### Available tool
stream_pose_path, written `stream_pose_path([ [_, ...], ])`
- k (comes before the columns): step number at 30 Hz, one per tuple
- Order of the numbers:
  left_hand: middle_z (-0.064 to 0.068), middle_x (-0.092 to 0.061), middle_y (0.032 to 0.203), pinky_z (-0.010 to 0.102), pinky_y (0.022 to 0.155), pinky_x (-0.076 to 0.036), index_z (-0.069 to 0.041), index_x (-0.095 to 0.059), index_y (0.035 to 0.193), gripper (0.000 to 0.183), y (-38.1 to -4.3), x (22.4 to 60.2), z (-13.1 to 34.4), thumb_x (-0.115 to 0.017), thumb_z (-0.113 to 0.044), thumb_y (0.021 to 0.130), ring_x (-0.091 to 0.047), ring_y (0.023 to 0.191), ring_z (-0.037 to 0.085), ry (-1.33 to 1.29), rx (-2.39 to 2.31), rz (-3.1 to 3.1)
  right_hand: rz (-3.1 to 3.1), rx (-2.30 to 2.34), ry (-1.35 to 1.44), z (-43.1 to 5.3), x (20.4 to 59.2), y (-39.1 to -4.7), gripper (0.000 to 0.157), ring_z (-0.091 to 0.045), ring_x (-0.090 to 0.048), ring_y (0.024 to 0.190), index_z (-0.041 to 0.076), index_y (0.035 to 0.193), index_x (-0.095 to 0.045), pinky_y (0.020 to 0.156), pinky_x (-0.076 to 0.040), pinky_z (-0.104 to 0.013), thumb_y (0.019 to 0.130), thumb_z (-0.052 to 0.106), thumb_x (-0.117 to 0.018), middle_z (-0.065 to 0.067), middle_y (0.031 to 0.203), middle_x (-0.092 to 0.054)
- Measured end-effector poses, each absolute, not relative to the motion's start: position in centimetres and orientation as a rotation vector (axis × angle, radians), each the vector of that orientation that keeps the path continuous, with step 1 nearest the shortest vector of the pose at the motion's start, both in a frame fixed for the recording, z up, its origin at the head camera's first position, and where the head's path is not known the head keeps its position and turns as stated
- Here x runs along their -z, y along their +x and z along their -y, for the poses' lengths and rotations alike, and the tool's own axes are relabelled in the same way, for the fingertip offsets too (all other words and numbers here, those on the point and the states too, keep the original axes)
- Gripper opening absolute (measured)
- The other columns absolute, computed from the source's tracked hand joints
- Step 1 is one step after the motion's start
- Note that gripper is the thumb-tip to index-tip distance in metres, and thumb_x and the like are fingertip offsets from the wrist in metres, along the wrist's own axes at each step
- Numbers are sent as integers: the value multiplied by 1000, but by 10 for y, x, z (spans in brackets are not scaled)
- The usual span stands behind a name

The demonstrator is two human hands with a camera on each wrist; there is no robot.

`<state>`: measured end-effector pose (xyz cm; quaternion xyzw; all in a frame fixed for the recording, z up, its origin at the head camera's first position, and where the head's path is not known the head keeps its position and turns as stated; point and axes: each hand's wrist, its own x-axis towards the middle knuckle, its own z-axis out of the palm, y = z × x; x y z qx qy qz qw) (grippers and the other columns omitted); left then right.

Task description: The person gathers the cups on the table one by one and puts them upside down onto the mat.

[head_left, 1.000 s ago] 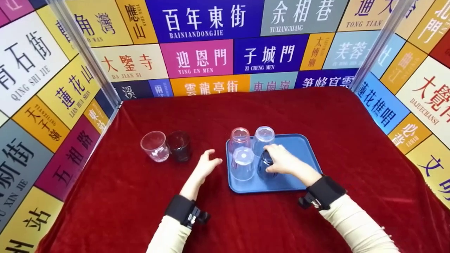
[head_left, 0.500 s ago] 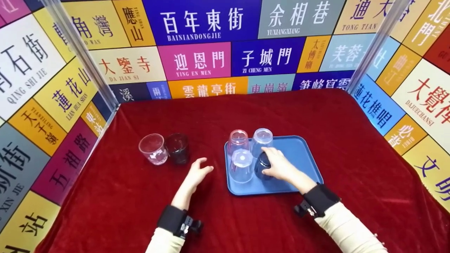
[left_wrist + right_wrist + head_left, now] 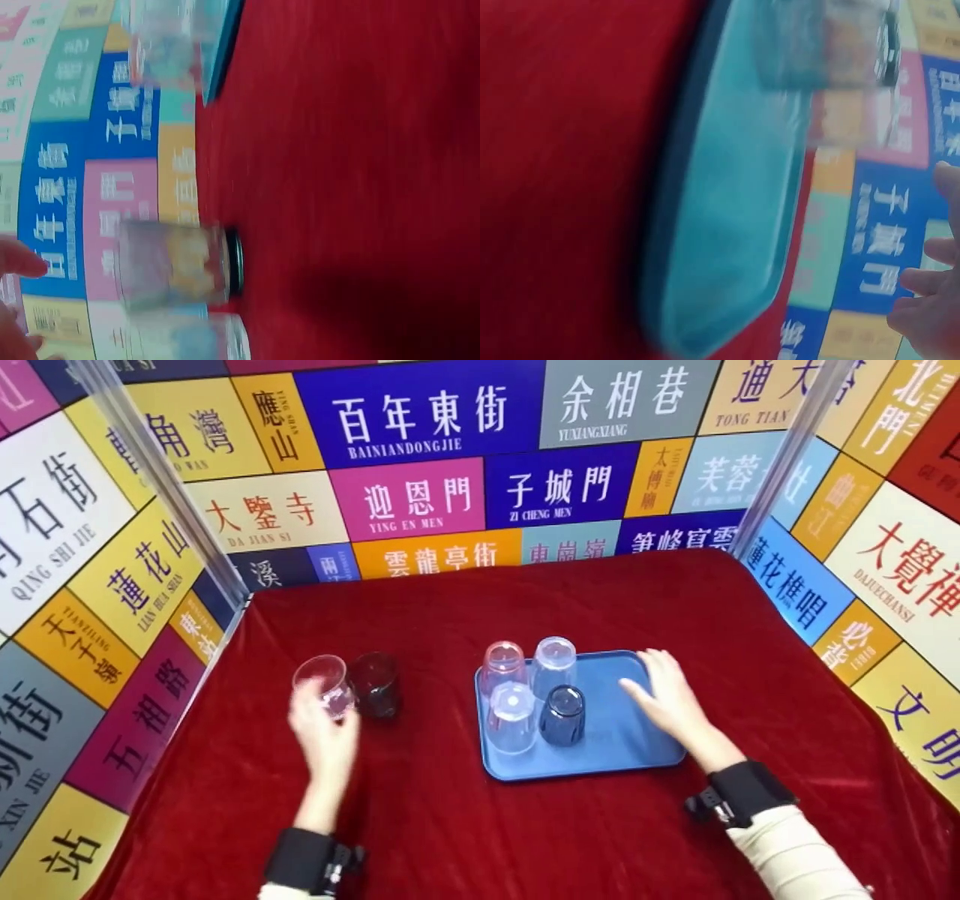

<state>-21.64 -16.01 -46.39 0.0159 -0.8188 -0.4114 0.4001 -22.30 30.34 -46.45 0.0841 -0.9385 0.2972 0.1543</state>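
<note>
On the left of the cloth, a clear glass and a dark glass stand side by side, mouths up. My left hand reaches in front of the clear glass and partly covers it. The left wrist view has the fingers apart from both glasses. Upside down on the blue tray are a dark blue glass, a pink-tinted glass and two clear glasses. Over the tray's right side my right hand is spread and holds nothing.
Red cloth covers the table around the tray. Sign-covered panels rise behind and on both sides, with clear posts at the back corners.
My right hand has let go of the dark blue glass and moved right. The left hand has swung left to the clear glass. The dark blue glass stays on the tray.
</note>
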Motion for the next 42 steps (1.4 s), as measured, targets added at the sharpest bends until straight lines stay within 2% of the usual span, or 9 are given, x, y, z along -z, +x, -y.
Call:
stream_pose_path([
  [5,29,-18,143,38,112,-15,11,-19,139,87,-223,473,177,-68,3,68,-16,135,34,234,1180,2028,2686,-855,187,-328,472,-214,60,-49,-19,129,-13,130,-38,105,-18,-57,88,25,-59,-33,131,-36],
  [8,27,-4,148,36,112,-14,9,-3,142,100,-228,487,183,-71,-1,69,-5,139,30,392,1322,2091,2706,-846,172,-336,475,-210,63,-50,-15,131,-13,131,-35,103,-20,-60,88,26,-58,-34,133,-33],
  [12,27,3,149,36,113,-9,9,5,142,106,-238,501,195,-72,-6,71,0,139,31,503,1411,2182,2724,-819,184,-341,474,-211,65,-49,-13,132,-12,132,-35,102,-21,-61,88,29,-58,-33,136,-31],
  [16,30,-4,148,35,114,-7,11,5,141,108,-247,508,204,-74,-9,70,-6,139,34,494,1468,2218,2771,-715,218,-341,472,-213,67,-49,-13,132,-10,133,-35,104,-18,-60,87,31,-60,-32,137,-30],
  [22,29,-24,143,37,112,-17,5,-3,143,107,-259,507,204,-77,-9,66,-23,135,34,449,1568,2157,2809,-607,264,-340,469,-215,70,-52,-14,130,-10,133,-34,107,-12,-58,84,32,-62,-33,136,-30],
  [28,26,-32,140,36,110,-21,3,-14,141,99,-269,508,205,-77,-4,65,-30,131,32,381,1561,2103,2816,-624,260,-338,469,-214,72,-51,-14,131,-10,134,-33,108,-11,-57,84,33,-62,-33,137,-29],
  [37,28,-34,137,37,109,-23,4,-17,138,98,-281,516,206,-79,-4,63,-32,129,35,400,1510,2097,2844,-615,222,-341,465,-213,73,-50,-15,131,-9,135,-33,100,-21,-64,84,35,-62,-32,137,-29],
  [42,27,-37,135,37,108,-26,4,-20,137,96,-285,522,205,-79,-3,62,-36,126,36,415,1528,2072,2862,-613,227,-341,465,-212,75,-50,-16,130,-8,135,-32,99,-23,-64,83,37,-62,-32,137,-30],
])
